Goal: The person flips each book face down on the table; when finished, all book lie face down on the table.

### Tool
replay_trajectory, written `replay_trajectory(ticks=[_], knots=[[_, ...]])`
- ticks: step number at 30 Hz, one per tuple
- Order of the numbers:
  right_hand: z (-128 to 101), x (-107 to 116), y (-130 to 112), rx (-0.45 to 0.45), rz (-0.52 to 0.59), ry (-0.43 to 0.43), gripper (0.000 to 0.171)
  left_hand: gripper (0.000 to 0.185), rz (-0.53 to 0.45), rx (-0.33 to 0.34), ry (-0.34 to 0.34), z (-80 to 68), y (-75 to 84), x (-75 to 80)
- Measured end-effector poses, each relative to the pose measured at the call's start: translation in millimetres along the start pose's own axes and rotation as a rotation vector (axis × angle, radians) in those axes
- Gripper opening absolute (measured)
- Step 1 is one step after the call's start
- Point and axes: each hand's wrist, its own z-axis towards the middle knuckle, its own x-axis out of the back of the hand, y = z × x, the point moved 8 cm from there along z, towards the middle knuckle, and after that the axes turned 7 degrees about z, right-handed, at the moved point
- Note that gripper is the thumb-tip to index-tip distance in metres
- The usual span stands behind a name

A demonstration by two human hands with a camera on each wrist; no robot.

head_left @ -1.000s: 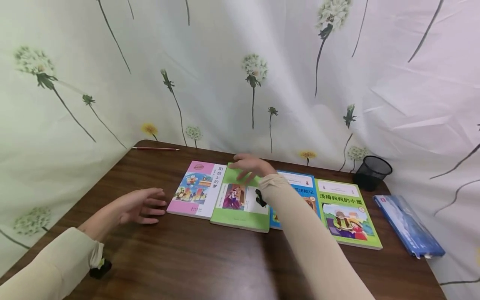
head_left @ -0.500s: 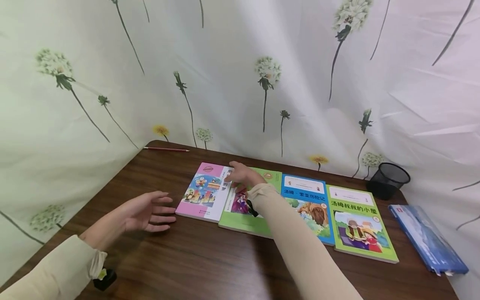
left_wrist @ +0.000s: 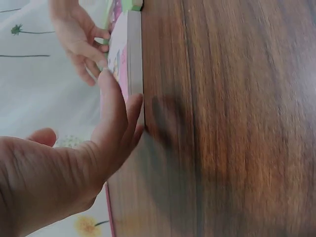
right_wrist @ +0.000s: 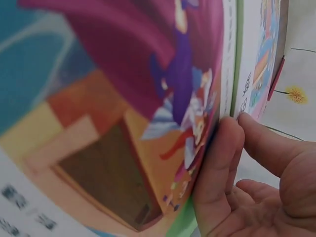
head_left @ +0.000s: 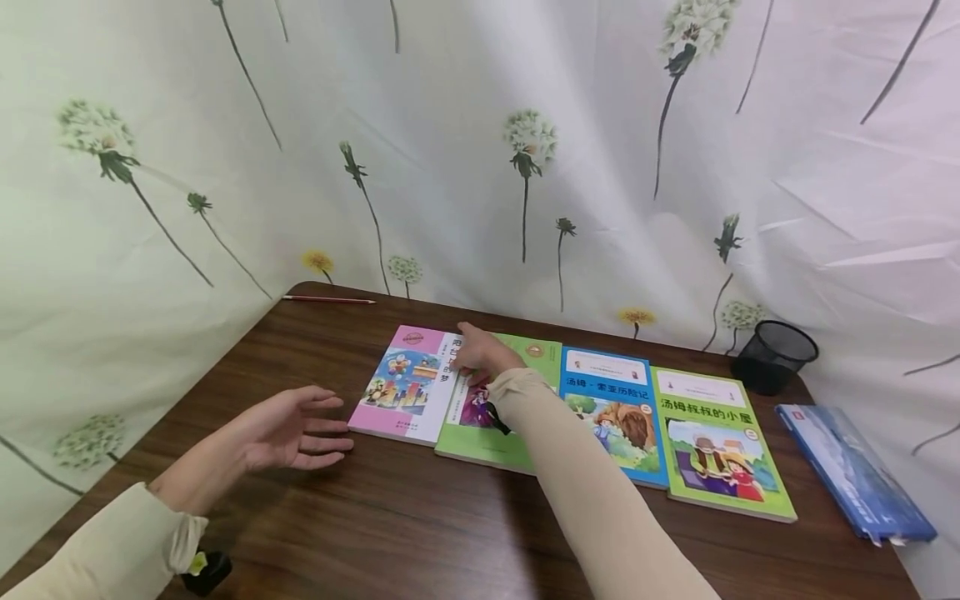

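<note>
A pink and white book (head_left: 401, 383) lies at the left end of a row of books. Beside its left edge is my left hand (head_left: 292, 429), palm turned inward and fingers spread. In the left wrist view its fingertips (left_wrist: 134, 106) overlap the book's pale page edge (left_wrist: 134, 59). My right hand (head_left: 483, 354) reaches over the seam where the pink book meets a green book (head_left: 487, 446). The right wrist view shows its fingertips (right_wrist: 232, 128) right at that seam, over the covers, with the fingers bent loosely. Part of the green cover is hidden under this hand and sleeve.
A blue book (head_left: 611, 408) and a yellow-green book (head_left: 727, 450) continue the row rightward. Farther right are a blue plastic-wrapped packet (head_left: 855, 475) and a black mesh pen cup (head_left: 776, 358). A red pencil (head_left: 330, 299) lies along the back edge, before the flowered curtain (head_left: 450, 167).
My right hand has moved left and lower, from over the green book to its seam with the pink one. My left hand stays by the pink book. The head view has shifted somewhat.
</note>
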Motion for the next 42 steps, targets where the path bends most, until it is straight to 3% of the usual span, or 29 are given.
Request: replay_trajectory(ticks=[7, 18, 22, 30, 42], knots=[[-2.3, -1.7, -2.9, -0.017, -0.008, -0.003, 0.088, 0.04, -0.088, 0.006, -0.02, 2.3, 3.5, 0.8], [-0.1, 0.5, -6.9, -0.037, 0.002, 0.014, 0.09, 0.047, -0.025, 0.066, 0.1, 16.4, 1.4, -2.0], [1.3, 0.2, -3.8, -0.029, -0.002, 0.014, 0.09, 0.043, 0.067, 0.073, 0.125, 24.3, 2.3, -4.6], [2.5, 1.7, 0.3, -0.014, -0.012, 0.023, 0.09, 0.033, 0.408, 0.007, 0.185, 40.6, 8.7, -5.2], [1.8, 1.7, -1.7, 0.008, -0.036, 0.053, 0.094, 0.028, 0.555, -0.088, 0.267, 37.2, 24.2, 0.5]])
